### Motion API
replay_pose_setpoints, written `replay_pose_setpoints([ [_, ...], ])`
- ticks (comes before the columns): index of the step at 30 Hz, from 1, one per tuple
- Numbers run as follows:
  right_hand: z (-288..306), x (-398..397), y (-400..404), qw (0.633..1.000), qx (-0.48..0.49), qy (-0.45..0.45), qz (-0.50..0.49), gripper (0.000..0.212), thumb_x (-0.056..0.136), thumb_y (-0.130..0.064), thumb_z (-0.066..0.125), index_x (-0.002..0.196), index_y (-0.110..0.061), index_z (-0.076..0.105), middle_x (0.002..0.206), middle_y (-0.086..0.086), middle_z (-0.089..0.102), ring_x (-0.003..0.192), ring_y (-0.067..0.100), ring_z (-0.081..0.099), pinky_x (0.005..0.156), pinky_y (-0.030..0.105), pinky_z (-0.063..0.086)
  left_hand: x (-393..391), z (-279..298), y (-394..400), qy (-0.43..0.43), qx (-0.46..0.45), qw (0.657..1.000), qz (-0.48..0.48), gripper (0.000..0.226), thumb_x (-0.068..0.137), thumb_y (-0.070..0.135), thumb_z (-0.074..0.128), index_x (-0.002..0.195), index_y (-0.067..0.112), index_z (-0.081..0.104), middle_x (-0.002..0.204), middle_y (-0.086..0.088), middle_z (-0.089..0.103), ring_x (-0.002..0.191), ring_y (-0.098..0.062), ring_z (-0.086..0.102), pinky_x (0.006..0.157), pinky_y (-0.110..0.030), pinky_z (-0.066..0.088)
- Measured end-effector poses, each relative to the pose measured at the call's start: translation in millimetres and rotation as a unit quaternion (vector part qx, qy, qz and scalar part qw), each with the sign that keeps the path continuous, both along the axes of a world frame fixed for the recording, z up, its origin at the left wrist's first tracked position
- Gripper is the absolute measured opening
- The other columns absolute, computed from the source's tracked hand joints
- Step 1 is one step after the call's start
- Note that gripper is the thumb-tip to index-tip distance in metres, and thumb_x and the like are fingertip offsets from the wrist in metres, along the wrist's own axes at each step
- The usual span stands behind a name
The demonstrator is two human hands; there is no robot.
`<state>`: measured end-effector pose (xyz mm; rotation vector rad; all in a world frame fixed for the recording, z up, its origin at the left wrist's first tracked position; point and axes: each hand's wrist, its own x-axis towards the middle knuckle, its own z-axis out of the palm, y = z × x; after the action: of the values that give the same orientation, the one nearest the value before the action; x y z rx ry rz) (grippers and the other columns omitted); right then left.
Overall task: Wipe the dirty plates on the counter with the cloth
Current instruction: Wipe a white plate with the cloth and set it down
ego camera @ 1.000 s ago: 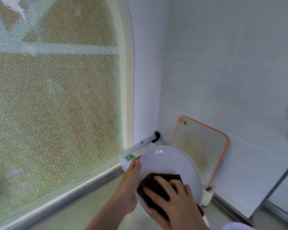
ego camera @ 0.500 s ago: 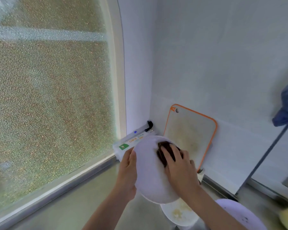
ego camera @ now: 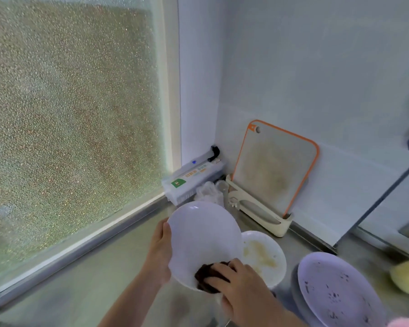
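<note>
Frosted window fills the left; grey table below it. Orange-edged cutting board leans on the wall in its stand. White plate held tilted above the table — left hand grips its left rim. Right hand presses the dark cloth on the plate's lower edge, fingers curled over it. Smeared plate just behind; speckled plate to the right.

A large frosted window with pebbled glass fills the left side and lets in daylight, its pale frame meeting plain white walls in a corner; a grey desk runs below, with a metal strip along the sill
</note>
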<state>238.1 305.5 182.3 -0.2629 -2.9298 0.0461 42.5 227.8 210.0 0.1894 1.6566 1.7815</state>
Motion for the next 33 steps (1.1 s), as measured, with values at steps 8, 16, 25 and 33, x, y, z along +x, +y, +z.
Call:
replay_pose_setpoints([
  [8,-25,11,63,0.929,-0.231,0.018,-0.289,0.044,0.085,-0.011,0.054,0.125,-0.029,0.060,0.121,-0.013,0.057,0.101,0.015,0.054,0.090,0.032,0.048,-25,-78,-7,0.008,-0.088,0.996,-0.032,0.029,0.102,0.033,0.035,0.110,0.021,0.060,0.109,-0.009,0.066,0.094,-0.030,0.063,0.079,-0.042,0.054],
  [16,-43,20,66,0.252,-0.878,0.238,-0.329,0.032,0.091,-0.022,0.050,0.111,-0.002,0.066,0.081,0.020,0.064,0.060,0.027,0.063,0.043,0.027,0.050,-39,-152,-7,0.021,-0.189,0.982,0.013,0.030,0.103,0.020,0.033,0.124,0.013,0.054,0.115,-0.011,0.056,0.100,-0.026,0.050,0.090,-0.041,0.041],
  [25,-61,45,81,0.209,-0.876,0.281,-0.332,0.039,0.088,-0.003,0.055,0.126,-0.006,0.059,0.070,0.015,0.053,0.035,0.020,0.045,0.037,0.025,0.042,-47,-190,1,0.061,-0.284,0.955,0.058,0.034,0.101,0.013,0.040,0.124,-0.004,0.059,0.126,-0.025,0.059,0.117,-0.041,0.054,0.099,-0.046,0.040],
  [33,-60,70,129,0.347,-0.831,0.241,-0.362,0.049,0.073,0.009,0.070,0.119,-0.007,0.064,0.107,0.020,0.070,0.077,0.029,0.068,0.056,0.033,0.054,-61,-222,-3,0.141,-0.436,0.889,0.001,0.031,0.095,0.016,0.050,0.112,-0.002,0.067,0.110,-0.030,0.067,0.103,-0.045,0.060,0.089,-0.047,0.045],
])
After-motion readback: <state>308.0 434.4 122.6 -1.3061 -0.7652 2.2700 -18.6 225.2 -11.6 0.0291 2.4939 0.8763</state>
